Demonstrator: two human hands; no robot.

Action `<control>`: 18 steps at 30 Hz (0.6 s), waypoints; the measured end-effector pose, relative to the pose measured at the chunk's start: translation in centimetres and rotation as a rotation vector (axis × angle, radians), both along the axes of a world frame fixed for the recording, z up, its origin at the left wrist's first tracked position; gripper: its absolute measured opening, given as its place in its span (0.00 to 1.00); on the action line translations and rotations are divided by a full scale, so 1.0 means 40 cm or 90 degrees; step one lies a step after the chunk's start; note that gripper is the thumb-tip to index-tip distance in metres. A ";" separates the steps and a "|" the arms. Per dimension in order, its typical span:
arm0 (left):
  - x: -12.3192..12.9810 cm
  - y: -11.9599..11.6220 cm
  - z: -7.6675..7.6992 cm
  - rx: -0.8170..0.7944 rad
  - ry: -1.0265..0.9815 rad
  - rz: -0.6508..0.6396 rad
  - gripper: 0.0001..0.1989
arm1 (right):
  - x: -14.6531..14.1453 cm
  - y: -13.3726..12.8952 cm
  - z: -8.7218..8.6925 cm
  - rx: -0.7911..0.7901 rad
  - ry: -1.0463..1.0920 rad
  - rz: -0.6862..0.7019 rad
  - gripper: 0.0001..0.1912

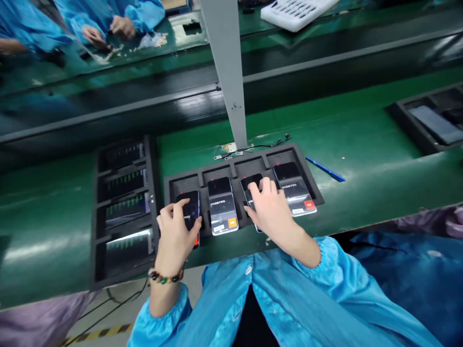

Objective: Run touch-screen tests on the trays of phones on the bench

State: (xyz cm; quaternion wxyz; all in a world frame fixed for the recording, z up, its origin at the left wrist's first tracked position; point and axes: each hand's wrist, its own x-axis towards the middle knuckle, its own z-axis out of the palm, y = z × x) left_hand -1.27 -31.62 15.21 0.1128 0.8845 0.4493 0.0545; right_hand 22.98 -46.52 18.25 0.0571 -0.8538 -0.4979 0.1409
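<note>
Several phones with lit screens rest in a black foam tray (217,166). My left hand (176,231) lies over the leftmost phone (191,209), thumb and fingers apart at its edges. Over the third phone (249,185) is my right hand (269,205), its fingers spread and touching the phone. Between my hands, the second phone (222,205) shows white text and an orange button. The rightmost phone (291,185), with a red button, sits beside my right hand.
Another black tray (94,231) with several phones stands at the left. A blue pen (325,169) and a thin cable (260,146) lie on the green table (361,193). A grey post (231,72) rises behind the tray. Across the bench are a person's hands (123,26).
</note>
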 end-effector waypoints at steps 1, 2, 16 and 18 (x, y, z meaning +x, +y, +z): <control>-0.003 -0.003 0.008 0.009 -0.029 0.005 0.27 | 0.028 0.005 0.005 0.026 -0.005 0.012 0.19; 0.000 0.000 0.019 0.021 -0.060 0.005 0.26 | 0.067 0.016 0.011 0.052 -0.008 0.018 0.19; 0.565 0.445 -0.028 -0.148 0.129 -0.289 0.17 | 0.475 0.261 -0.060 -0.009 0.083 0.168 0.13; 0.561 0.448 -0.031 -0.143 0.135 -0.296 0.15 | 0.535 0.235 -0.057 0.024 0.061 0.113 0.12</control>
